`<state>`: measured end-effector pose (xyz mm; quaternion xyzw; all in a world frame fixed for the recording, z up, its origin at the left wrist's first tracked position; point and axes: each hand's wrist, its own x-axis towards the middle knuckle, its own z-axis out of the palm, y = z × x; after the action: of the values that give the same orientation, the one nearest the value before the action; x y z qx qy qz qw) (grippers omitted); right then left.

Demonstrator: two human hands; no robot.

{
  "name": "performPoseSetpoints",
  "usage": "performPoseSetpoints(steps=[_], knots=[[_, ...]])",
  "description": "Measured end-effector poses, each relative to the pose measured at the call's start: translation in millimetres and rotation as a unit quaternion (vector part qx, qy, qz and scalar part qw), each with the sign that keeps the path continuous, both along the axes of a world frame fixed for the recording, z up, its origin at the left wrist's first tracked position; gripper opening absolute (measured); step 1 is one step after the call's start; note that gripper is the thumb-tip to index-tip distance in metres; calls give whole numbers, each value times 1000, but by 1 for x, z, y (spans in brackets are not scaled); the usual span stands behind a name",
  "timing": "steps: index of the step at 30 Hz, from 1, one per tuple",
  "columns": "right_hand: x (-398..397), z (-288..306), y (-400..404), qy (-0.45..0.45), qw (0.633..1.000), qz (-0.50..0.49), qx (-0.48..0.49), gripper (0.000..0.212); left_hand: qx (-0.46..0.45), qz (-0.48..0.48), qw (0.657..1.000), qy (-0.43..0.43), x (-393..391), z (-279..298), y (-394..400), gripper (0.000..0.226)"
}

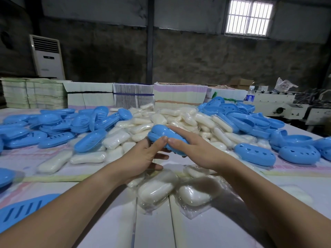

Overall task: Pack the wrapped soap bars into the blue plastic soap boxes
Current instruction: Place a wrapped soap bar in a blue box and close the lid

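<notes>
Fingers [162, 140] of both hands pinch a closed, oval blue soap box [164, 134].

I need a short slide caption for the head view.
Both hands, left hand and right hand, hold one blue soap box above wrapped soap bars.

A packing workshop: heaped soap bars [161, 120], bundled cartons [179, 93], bare concrete walls [197, 56].

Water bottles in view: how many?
1. The water bottle stands at the far right, behind the pile of blue soap boxes, beside the white machine. Others may be hidden behind the paper stacks.
</notes>
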<state>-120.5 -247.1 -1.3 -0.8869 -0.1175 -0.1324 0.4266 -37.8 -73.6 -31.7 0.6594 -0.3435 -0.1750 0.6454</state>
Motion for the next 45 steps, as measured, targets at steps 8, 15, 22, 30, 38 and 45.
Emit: performPoseSetpoints(steps=[8, 15, 22, 30, 38, 45], knots=[[2, 0, 1, -22, 999, -27, 28, 44, 2, -2, 1000, 8, 1, 2, -1, 64], [2, -2, 7, -48, 996, -50, 47, 40, -29, 3, 999, 26, 3, 1, -1, 65], [3, -2, 11, -59, 995, -52, 65, 42, -41, 10, 999, 30, 2, 1, -3, 64], [5, -5, 11, -67, 993, -51, 87, 40, -42, 18, 998, 37, 4, 1, -4, 68], [6, -1, 14, -78, 988, -46, 122, 46, -56, 43, 997, 40, 2, 0, -6, 72], [3, -2, 8, -56, 992, -31, 108, 38, -46, 25, 998, 30, 0, 1, -5, 59]])
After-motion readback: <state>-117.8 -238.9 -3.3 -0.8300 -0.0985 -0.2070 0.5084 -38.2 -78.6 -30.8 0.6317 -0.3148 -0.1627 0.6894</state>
